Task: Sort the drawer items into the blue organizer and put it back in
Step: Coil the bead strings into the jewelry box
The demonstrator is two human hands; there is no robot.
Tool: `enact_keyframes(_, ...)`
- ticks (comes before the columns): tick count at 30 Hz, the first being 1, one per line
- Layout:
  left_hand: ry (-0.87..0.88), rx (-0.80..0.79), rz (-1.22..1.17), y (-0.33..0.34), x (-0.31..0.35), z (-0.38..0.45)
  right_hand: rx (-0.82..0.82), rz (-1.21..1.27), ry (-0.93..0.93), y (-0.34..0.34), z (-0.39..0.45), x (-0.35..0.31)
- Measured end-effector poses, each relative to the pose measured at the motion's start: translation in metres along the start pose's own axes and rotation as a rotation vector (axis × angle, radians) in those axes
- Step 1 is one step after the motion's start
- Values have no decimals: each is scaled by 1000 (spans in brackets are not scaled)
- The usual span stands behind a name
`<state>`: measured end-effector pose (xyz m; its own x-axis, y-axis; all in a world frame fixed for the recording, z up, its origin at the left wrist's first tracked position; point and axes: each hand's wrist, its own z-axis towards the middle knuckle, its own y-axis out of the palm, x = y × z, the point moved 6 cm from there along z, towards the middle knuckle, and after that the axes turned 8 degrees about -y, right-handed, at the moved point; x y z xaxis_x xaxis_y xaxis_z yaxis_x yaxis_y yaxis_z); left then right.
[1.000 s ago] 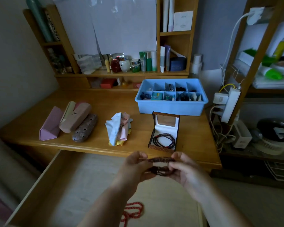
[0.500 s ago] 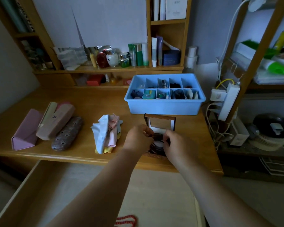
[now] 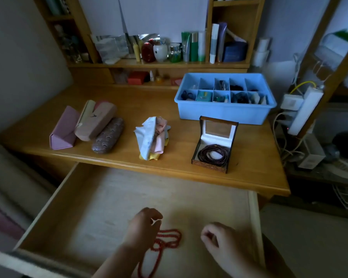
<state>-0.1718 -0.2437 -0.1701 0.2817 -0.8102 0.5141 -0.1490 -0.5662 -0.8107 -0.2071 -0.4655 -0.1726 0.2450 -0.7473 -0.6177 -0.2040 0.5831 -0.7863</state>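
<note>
The blue organizer [image 3: 223, 112] stands on the desk at the back right, its compartments holding small items. In front of it an open jewellery box [image 3: 217, 135] holds dark bead bracelets [image 3: 213, 154]. The drawer [image 3: 109, 205] is pulled out below the desk edge. A red bead necklace [image 3: 169, 238] lies on its floor. My left hand [image 3: 144, 225] is curled over the necklace's left end, and its fingertips pinch the strand. My right hand [image 3: 217, 238] hovers just right of the beads, loosely curled and holding nothing.
Three glasses cases [image 3: 84, 127] lie at the desk's left. A pile of folded cloths [image 3: 152, 137] sits mid-desk. Bottles and jars line the shelf [image 3: 169, 64] behind. A power strip and cables [image 3: 303, 111] hang at the right edge.
Both hands left the jewellery box, where the dark bracelet now lies, and dropped into the drawer. My left hand has come onto the red necklace.
</note>
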Motion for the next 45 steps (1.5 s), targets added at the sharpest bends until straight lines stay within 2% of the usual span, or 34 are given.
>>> enact_keyframes(5,-127,89,117,16,-47,11,-71,118,179,25,-10,11)
enact_keyframes(8,-213,1,208,23,-55,17,-81,141,217,25,-10,19)
enact_keyframes(12,-89,-69,379,30,-40,11,-79,156,256,22,-10,23)
enact_keyframes(16,123,-164,17,22,3,-10,28,229,161,13,0,2)
enact_keyframes(19,200,-265,-157,9,43,-32,-64,362,39,14,12,-29)
enact_keyframes(23,224,-257,-364,-23,77,-49,-96,570,47,9,23,-52)
enact_keyframes(26,182,-152,-421,-62,79,-46,-13,673,122,4,20,-46)
enact_keyframes(29,68,-49,-617,-110,64,-36,98,605,208,-5,13,-28)
enact_keyframes(32,-39,117,-788,-162,28,-24,173,556,332,-14,6,-7)
enact_keyframes(35,-170,187,-769,-188,-25,-9,223,586,471,-22,-2,8)
enact_keyframes(37,-273,108,-772,-179,-57,-3,261,743,545,-25,-5,14)
enact_keyframes(39,-280,11,-719,-160,-70,-4,261,1076,605,-21,-5,8)
enact_keyframes(42,-133,-124,-528,-133,-52,-21,250,1516,608,-22,-3,-15)
enact_keyframes(45,53,-25,-239,-127,-5,-38,254,1609,459,-36,5,-33)
